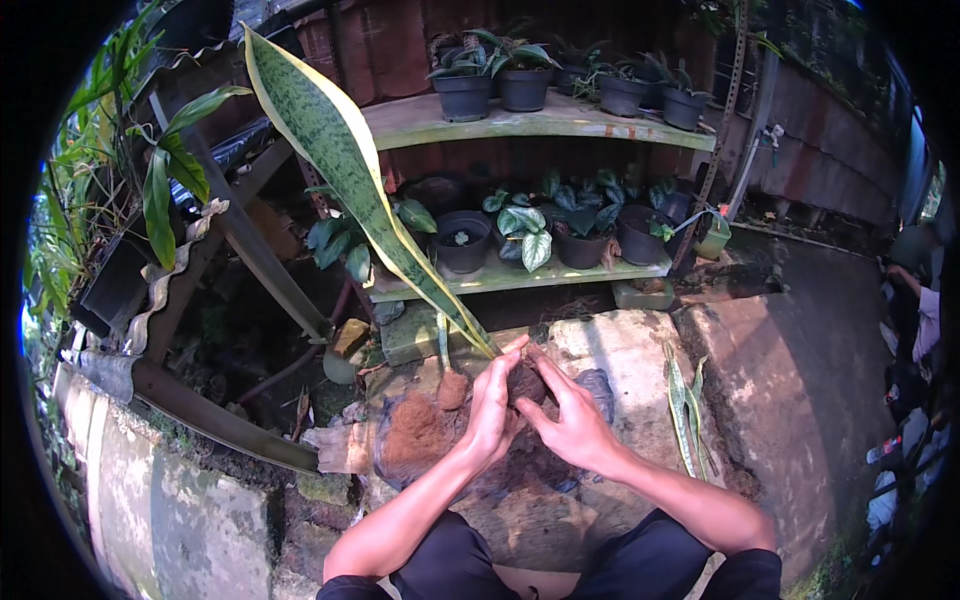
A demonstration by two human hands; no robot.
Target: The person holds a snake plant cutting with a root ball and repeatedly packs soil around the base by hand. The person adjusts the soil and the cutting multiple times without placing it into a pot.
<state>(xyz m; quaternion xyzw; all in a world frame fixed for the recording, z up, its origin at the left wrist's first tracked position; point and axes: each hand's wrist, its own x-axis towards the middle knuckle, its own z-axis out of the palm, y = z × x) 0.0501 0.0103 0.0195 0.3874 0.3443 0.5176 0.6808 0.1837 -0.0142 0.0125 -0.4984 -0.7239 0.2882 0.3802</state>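
Note:
A long snake plant leaf [330,165], green with yellow margins, rises up and left from between my two hands. A dark ball of soil [526,386] at its base is cupped by my left hand [491,409] on one side and my right hand [574,424] on the other. Just left of my hands, a reddish-brown fibre ball [453,391] with a thin stem lies beside loose brown fibre [411,439] on a dark plastic sheet. Dark soil [529,461] is under my hands. Cut snake plant leaves [684,409] lie to the right on the slab.
Ahead stands a two-tier shelf [480,281] with several potted plants. A metal beam [262,251] and leafy plants [157,202] are at the left. Concrete slabs [765,375] lie right of me. At the far right edge another person [926,315] is partly visible near scattered items.

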